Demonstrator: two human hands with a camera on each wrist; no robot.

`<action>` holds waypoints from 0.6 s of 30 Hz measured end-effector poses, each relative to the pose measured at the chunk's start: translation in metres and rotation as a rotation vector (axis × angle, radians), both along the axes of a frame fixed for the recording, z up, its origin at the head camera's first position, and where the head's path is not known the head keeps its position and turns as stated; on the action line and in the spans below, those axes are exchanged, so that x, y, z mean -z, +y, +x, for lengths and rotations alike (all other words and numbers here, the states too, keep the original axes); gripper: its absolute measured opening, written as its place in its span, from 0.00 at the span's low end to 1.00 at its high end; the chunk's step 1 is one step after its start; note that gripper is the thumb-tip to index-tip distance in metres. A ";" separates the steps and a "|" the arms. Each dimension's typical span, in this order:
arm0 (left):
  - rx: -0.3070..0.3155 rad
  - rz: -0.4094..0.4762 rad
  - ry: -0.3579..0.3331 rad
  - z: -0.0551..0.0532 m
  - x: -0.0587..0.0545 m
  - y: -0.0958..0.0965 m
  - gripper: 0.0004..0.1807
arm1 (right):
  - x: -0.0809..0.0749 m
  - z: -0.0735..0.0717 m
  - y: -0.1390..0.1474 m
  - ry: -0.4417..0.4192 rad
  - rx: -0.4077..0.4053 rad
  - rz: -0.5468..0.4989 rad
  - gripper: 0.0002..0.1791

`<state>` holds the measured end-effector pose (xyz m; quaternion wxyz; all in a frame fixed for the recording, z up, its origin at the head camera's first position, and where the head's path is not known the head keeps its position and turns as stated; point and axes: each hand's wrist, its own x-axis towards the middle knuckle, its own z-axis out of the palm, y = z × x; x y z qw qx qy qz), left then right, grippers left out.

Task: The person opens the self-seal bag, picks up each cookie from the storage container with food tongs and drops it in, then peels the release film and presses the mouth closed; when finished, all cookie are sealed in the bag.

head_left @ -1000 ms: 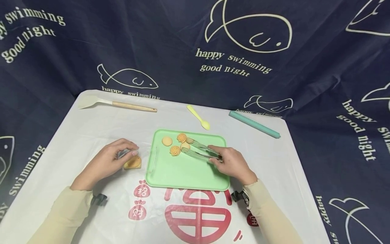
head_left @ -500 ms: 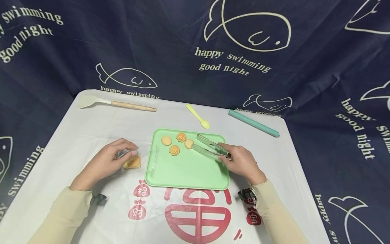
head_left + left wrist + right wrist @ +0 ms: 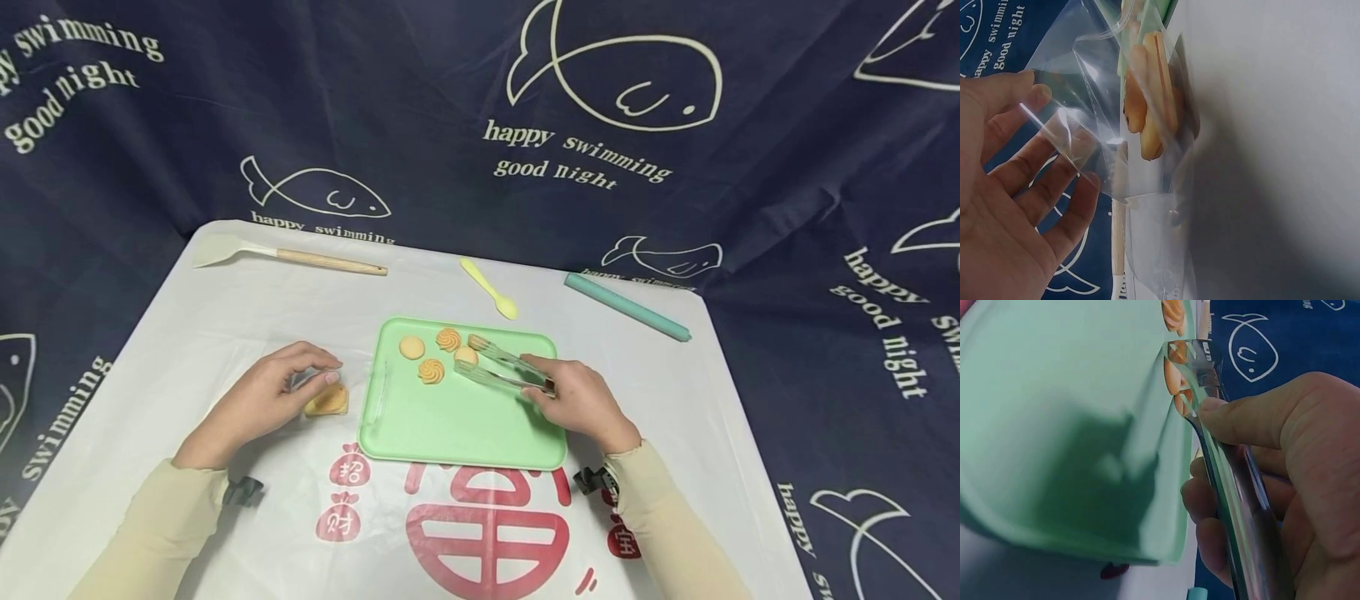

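Observation:
My left hand (image 3: pixel 262 400) pinches the opening of a clear plastic bag (image 3: pixel 1088 53) between thumb and finger, left of the tray. Inside the bag lie golden biscuits (image 3: pixel 1159 100), and the bag rests on the table. My right hand (image 3: pixel 585 404) grips metal tongs (image 3: pixel 1244 519) over the green tray (image 3: pixel 465 433). The tong tips stand apart on either side of a plain round cookie (image 3: pixel 466 356). Beside it on the tray sit two swirled cookies, the upper one (image 3: pixel 448 339) and the lower one (image 3: pixel 431 371). Another plain round cookie (image 3: pixel 412 347) lies near the tray's far left corner.
A spatula (image 3: pixel 330 262) with a wooden handle lies at the table's back left. Behind the tray is a yellow spoon (image 3: pixel 487 287), with a teal stick-like item (image 3: pixel 628 306) at the back right. A dark blue printed curtain (image 3: pixel 450 100) hangs behind the table.
The tongs have slid the plain round cookie slightly right, backed off it with tips apart, and come back around it. My left hand and the bag stay in place.

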<state>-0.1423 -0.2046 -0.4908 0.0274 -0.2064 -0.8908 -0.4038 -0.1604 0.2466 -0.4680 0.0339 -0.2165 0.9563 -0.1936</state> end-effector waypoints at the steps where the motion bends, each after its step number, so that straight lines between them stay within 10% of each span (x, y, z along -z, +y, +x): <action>1: 0.001 0.001 -0.001 0.000 0.000 0.000 0.09 | 0.001 0.000 -0.001 -0.003 -0.012 -0.003 0.28; 18: 0.010 0.005 -0.006 -0.001 -0.001 0.001 0.09 | 0.003 0.004 0.000 0.023 -0.089 -0.014 0.25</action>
